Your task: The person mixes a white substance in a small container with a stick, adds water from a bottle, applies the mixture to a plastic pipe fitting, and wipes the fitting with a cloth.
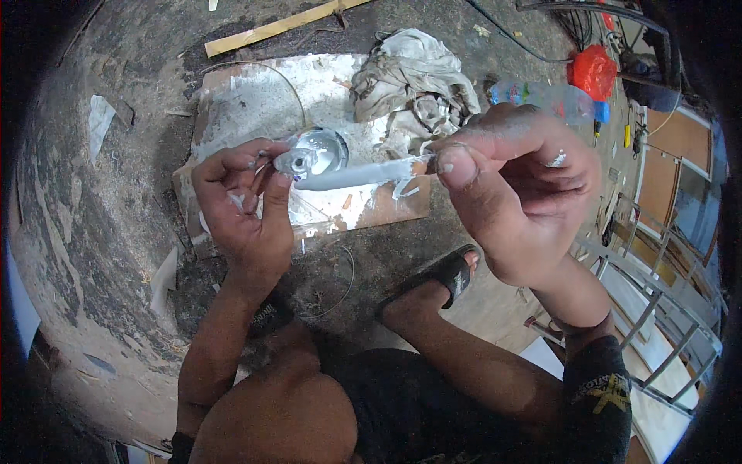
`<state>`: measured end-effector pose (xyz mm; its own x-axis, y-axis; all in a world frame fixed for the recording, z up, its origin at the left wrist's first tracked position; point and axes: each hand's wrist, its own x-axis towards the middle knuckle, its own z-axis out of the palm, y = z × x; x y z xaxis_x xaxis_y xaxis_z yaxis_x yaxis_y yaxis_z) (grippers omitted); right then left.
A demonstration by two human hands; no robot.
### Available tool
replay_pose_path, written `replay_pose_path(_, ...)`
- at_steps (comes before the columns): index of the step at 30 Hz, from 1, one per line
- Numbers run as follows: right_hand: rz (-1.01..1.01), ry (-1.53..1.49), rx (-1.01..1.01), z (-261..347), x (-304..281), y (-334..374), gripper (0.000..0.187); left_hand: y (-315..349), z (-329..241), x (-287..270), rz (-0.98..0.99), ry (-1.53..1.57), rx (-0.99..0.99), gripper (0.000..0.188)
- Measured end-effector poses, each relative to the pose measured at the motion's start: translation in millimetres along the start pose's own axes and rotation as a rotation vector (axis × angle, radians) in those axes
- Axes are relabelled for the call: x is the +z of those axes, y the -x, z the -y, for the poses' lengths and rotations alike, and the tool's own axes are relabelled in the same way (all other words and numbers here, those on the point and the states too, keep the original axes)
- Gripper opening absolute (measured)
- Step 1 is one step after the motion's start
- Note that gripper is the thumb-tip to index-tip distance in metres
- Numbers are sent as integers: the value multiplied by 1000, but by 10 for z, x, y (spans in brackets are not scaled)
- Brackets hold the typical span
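Between the thumb and fingers of my left hand (pixel 247 197) is a small whitish rounded piece (pixel 292 163) with a dark hole in it. My right hand (pixel 518 182) pinches one end of a long, flat, grey-white strip (pixel 352 175). It lies nearly level, its far tip close to my left thumb; whether the tip touches the piece, I cannot tell. White smears mark the fingers of both hands. Just behind the rounded piece sits a shiny round dish (pixel 328 147) with pale, wet-looking contents, partly hidden by it.
Under the dish lies a white-splattered board (pixel 239 100) on the stained floor. A crumpled dirty rag (pixel 413 73) rests at its far right, beside a clear plastic bottle (pixel 553 100) and a red plastic bag (pixel 593 72). A wooden strip (pixel 270 31) lies beyond; metal frames (pixel 657 309) stand at right.
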<state>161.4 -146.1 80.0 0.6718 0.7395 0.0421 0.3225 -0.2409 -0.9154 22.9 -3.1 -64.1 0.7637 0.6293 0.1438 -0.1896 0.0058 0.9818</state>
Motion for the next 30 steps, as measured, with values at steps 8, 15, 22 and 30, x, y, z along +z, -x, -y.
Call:
replay_pose_path(8, -5, -4, -18, -37, 6, -1, 6, -19, -12, -4, 42, 5, 13, 38)
replay_pose_path(15, -16, -11, -6, -39, 20, 14, 5, -2, -11, -6, 39, 7, 3, 37)
replay_pose_path(22, -24, -4, 0, -22, -2, 26, 5, -17, -46, 32, 46, 2, -2, 38)
replay_pose_path(30, -22, -19, -9, -28, 7, 29, 5, -7, -9, 13, 41, 38, 19, 37)
